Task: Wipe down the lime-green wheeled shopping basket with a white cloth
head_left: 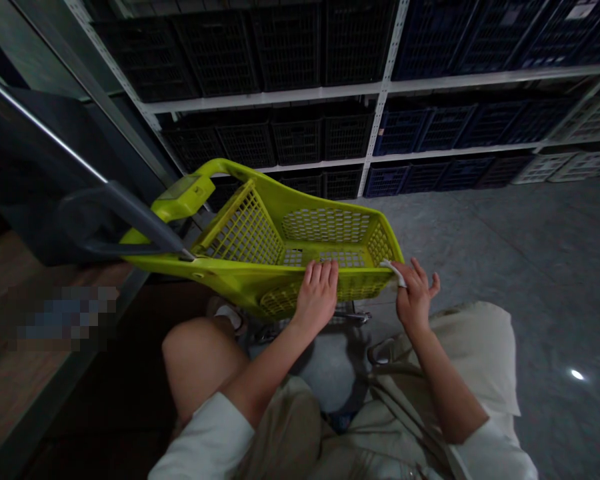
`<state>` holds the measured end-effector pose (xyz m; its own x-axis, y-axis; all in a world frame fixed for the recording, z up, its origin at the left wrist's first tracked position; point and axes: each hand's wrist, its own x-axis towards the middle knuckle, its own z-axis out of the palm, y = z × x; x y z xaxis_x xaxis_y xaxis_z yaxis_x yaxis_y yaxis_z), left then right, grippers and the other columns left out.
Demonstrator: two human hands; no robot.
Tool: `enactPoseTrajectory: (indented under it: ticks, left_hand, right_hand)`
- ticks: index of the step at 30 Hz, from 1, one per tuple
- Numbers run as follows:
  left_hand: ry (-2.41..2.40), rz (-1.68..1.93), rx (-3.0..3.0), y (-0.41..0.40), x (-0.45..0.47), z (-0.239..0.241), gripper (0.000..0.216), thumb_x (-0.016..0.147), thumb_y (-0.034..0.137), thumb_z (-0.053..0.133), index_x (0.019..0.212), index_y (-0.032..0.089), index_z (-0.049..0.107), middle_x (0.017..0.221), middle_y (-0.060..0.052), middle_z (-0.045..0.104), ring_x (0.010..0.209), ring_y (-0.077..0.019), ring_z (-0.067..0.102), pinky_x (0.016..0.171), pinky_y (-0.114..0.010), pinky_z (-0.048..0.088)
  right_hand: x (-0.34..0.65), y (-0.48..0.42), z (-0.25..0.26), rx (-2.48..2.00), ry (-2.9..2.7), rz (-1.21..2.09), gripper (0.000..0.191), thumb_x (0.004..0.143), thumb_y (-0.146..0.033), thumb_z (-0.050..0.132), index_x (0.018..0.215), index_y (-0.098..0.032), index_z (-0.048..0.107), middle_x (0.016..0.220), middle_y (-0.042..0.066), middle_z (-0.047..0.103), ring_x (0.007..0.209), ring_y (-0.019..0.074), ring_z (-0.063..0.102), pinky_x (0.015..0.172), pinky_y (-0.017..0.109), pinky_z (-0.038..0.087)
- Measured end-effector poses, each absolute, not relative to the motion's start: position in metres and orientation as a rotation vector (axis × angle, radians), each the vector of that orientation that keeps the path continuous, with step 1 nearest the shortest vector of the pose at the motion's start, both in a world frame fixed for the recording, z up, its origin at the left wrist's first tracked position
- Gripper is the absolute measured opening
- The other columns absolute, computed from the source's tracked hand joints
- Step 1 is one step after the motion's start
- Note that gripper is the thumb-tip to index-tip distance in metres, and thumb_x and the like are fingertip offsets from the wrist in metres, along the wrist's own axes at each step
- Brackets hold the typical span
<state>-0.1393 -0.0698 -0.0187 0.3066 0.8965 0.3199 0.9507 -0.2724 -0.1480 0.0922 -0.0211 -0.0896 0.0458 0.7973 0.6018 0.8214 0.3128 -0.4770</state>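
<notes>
A yellow-green plastic shopping cart (330,207) with lattice walls stands sideways between my knees. My left hand (319,287) is closed over the cart's near rim, its fingers hooked over the top edge and their tips partly hidden inside. At the right end of that rim, my right hand (414,290) pinches a white cloth or tissue (396,272) against the corner. Thumb and forefinger press on the white piece, while the other fingers stick out to the right. Through the holes in the basket floor, grey ground shows.
White metal shelving (375,133) with rows of dark plastic crates (290,53) lines the far side. A grey handle part (140,220) with a metal pole (45,123) crosses the cart's left end. A wooden surface (10,287) is at left; grey concrete floor (545,267) lies right.
</notes>
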Motion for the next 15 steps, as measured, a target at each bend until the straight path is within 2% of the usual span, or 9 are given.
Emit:
enactPoseTrajectory:
  ticks: [4, 10, 15]
  left_hand:
    - [-1.678, -0.264, -2.252, -0.069, -0.137, -0.021, 0.056, 0.094, 0.022, 0.045, 0.146, 0.002, 0.04, 0.136, -0.018, 0.058, 0.127, -0.0291, 0.051, 0.121, -0.047, 0.029]
    - [-1.726, -0.241, -2.215, -0.067, -0.137, -0.025, 0.054, 0.093, 0.024, 0.048, 0.143, 0.003, 0.044, 0.135, -0.017, 0.059, 0.126, -0.0302, 0.053, 0.12, -0.047, 0.031]
    - [-1.665, -0.288, -2.265, -0.068, -0.14, -0.021, 0.051, 0.096, 0.022, 0.044, 0.143, 0.003, 0.044, 0.135, -0.016, 0.059, 0.127, -0.0284, 0.052, 0.12, -0.046, 0.03]
  right_hand:
    - [0.057, -0.031, -0.07, -1.567, -1.728, 0.046, 0.047, 0.085, -0.012, 0.036, 0.121, -0.024, 0.064, 0.126, 0.007, 0.07, 0.143, 0.0291, 0.041, 0.114, 0.061, 0.018]
    - [-0.019, -0.047, -0.041, -1.342, -1.998, 0.195, 0.054, 0.082, -0.006, 0.04, 0.13, -0.021, 0.059, 0.132, 0.008, 0.067, 0.142, 0.0229, 0.043, 0.12, 0.051, 0.012]
    - [0.006, -0.044, -0.045, -1.291, -2.12, 0.051, 0.059, 0.082, -0.008, 0.043, 0.136, -0.028, 0.056, 0.13, 0.003, 0.067, 0.15, 0.0258, 0.029, 0.121, 0.056, 0.001]
